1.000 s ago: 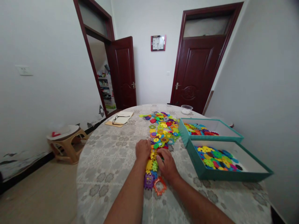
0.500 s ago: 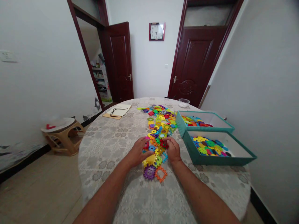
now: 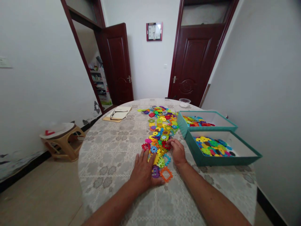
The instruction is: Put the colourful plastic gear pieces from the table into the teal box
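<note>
Colourful plastic gear-shaped pieces (image 3: 163, 119) form a long strip across the table. My left hand (image 3: 143, 168) rests with spread fingers along the strip's near left side. It partly covers a yellow piece (image 3: 156, 159) and a purple piece (image 3: 155, 171), its thumb close to an orange square gear frame (image 3: 166, 174). On the strip's right side, my right hand (image 3: 177, 151) is curled, with thumb and forefinger together at a red gear piece (image 3: 166, 145). A blue gear ring (image 3: 167, 160) lies between the hands. Another red piece (image 3: 145, 146) is just beyond my left fingertips.
Two green-rimmed boxes, a near box (image 3: 225, 161) and a far box (image 3: 211, 128), hold more pieces on the right. Glasses (image 3: 117, 114) lie on paper at the left. A clear bowl (image 3: 184, 102) stands at the back of the round table (image 3: 108, 141).
My left hand has moved toward me and flattened, uncovering the pink and red pieces and covering part of the purple one. My right hand stays at the red gear piece.
</note>
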{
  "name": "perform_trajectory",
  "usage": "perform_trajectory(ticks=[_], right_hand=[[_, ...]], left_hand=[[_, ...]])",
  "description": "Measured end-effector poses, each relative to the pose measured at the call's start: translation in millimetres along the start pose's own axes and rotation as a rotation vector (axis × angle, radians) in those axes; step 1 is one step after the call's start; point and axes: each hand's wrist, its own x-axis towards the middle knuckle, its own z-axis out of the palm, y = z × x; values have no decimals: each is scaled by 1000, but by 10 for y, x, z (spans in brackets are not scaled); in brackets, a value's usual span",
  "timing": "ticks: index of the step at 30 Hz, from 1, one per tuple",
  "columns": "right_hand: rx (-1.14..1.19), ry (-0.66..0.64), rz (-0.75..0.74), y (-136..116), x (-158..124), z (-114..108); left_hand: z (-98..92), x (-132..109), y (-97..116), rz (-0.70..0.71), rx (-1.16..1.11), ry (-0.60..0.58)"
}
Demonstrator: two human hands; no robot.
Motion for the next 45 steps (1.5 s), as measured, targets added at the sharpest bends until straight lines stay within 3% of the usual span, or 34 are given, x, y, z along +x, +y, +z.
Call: perform_trajectory(ticks=[11, 16, 20, 22, 26, 29, 32, 41, 45], right_hand=[[22, 53, 38, -79, 76, -138], [20, -65, 99, -105, 78, -138], [-28, -187, 131, -153, 38, -147], [-165, -146, 69, -179, 33, -174], [-647, -34, -271, -159, 57, -251], [-912, -84, -403, -83, 57, -291], [-1073, -171, -393, -36, 30, -306], [-1029, -309, -384, -163, -6, -277], [-926, -259, -407, -191, 26, -256]], left_hand=[[256, 384, 318, -108, 12, 130], [174, 459, 352, 0, -30, 176], [61, 498, 199, 83, -76, 256], [31, 512, 101, 101, -104, 259], [48, 516, -9, 104, -120, 251], [75, 509, 6, 122, -123, 238], [85, 507, 42, 115, -131, 228], [57, 518, 16, 125, -128, 278], [1, 503, 11, 126, -151, 321]])
